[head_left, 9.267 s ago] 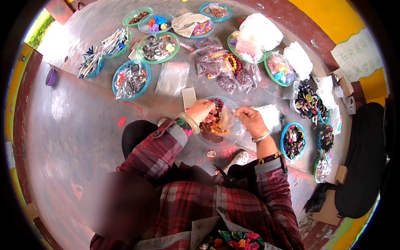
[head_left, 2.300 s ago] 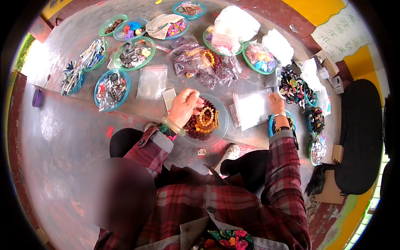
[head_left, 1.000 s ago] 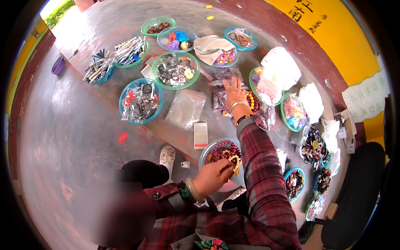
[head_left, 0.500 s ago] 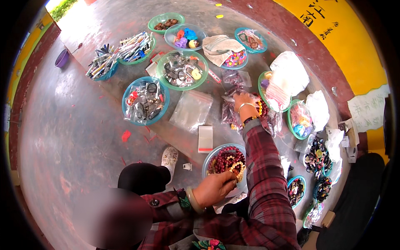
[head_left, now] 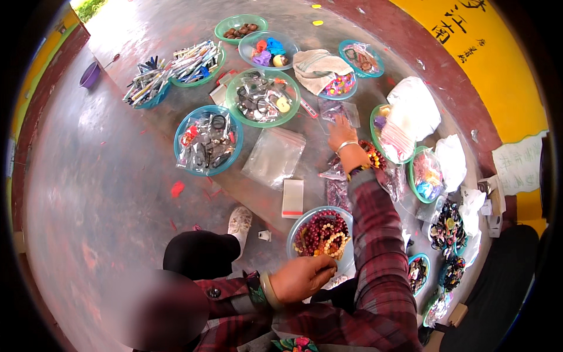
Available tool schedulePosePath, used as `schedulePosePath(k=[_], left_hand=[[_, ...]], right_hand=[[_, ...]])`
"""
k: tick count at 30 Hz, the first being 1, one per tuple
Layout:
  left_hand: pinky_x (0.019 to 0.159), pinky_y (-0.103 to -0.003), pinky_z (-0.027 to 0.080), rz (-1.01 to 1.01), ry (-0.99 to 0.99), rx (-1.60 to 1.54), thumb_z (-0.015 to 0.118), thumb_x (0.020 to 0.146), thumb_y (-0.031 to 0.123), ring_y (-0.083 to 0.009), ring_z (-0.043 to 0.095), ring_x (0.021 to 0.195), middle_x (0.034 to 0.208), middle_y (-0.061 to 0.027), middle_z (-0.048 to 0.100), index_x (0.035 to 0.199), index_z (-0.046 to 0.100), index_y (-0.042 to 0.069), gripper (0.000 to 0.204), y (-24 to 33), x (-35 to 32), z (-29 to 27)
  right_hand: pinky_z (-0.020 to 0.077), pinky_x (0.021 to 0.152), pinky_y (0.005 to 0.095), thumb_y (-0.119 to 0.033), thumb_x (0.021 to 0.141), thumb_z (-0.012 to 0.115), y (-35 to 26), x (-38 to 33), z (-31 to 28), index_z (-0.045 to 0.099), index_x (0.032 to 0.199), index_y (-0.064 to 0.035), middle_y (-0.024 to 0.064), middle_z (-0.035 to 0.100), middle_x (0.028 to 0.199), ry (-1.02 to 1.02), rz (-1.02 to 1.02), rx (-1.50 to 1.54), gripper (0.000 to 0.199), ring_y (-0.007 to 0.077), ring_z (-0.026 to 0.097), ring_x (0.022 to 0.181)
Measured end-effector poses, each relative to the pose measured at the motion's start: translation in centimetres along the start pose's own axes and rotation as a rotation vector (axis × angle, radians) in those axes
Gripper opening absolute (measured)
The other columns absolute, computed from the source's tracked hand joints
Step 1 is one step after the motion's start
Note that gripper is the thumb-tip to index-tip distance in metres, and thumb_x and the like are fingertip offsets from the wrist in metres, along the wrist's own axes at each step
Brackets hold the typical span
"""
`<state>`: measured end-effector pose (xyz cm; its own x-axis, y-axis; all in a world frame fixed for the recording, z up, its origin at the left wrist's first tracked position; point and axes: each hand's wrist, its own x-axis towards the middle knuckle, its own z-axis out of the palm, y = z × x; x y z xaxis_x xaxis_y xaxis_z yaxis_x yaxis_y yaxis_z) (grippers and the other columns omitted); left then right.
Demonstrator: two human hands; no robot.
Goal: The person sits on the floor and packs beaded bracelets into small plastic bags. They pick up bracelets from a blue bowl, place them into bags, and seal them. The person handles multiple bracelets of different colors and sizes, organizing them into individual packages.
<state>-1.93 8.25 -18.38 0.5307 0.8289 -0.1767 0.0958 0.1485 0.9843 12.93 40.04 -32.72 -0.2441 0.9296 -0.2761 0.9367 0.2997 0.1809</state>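
Note:
My left hand [head_left: 299,278], its fingers curled together, is at the near rim of a pale blue bowl [head_left: 291,237]. Dark red and cream bead bracelets [head_left: 322,233] fill that bowl; whether the fingers hold anything is hidden. Stretched forward over the floor, my right hand [head_left: 343,136] has its fingers extended onto a clear plastic bag of dark purplish beads [head_left: 335,109]. Beneath and beside the right wrist lie more bagged dark beads [head_left: 337,193] and red and yellow bead strings [head_left: 372,154]. The right sleeve covers part of the pile.
Empty clear bags [head_left: 274,155] and a small white packet [head_left: 292,198] lie left of the bead bags. Bowls of bagged accessories [head_left: 234,146], pens [head_left: 220,61] and nuts or brown balls [head_left: 264,24] stand farther off. White plastic bags [head_left: 413,108] and trinket bowls line the right.
My right hand has moved farther forward, from the pile of bagged beads to the bag beyond it. My left hand has drawn slightly back from the bracelets. The view has shifted a little.

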Motion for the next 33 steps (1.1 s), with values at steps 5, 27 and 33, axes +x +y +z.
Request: schedulePosePath(k=[5,27,33], left_hand=[[0.066,-0.034,0.047,-0.025,0.009,-0.003,0.052,0.087,0.016,-0.0302,0.059,0.075,0.082,-0.0155,0.059,0.098,0.056,0.004,0.017,-0.4,0.2,-1.1],[0.062,-0.026,0.049,0.093,0.053,-0.034,0.048,0.087,0.017,-0.0125,0.060,0.071,0.072,-0.0062,0.061,0.084,0.055,-0.002,0.021,-5.2,1.7,2.3],[0.062,-0.028,0.051,-0.195,0.231,-0.084,0.056,0.081,0.010,-0.0165,0.060,0.082,0.098,-0.0110,0.058,0.104,0.049,-0.001,0.027,-10.0,3.7,3.4]], right_hand=[[0.0330,0.099,0.0460,-0.015,0.083,0.045,-2.9,4.7,3.1,0.047,0.123,-0.0125,0.0070,0.020,0.144,-0.085,0.041,-0.018,0.040,0.0248,0.015,0.135],[0.0425,0.092,0.0386,-0.023,0.085,0.055,4.4,-19.8,0.8,0.053,0.107,0.0096,0.0170,0.058,0.106,0.056,-0.153,2.206,0.039,0.0262,0.055,0.099],[0.0423,0.093,0.0392,-0.020,0.085,0.055,2.0,-32.7,-2.1,0.055,0.103,0.0107,0.0181,0.059,0.103,0.151,-0.040,2.280,0.035,0.0268,0.056,0.099]])
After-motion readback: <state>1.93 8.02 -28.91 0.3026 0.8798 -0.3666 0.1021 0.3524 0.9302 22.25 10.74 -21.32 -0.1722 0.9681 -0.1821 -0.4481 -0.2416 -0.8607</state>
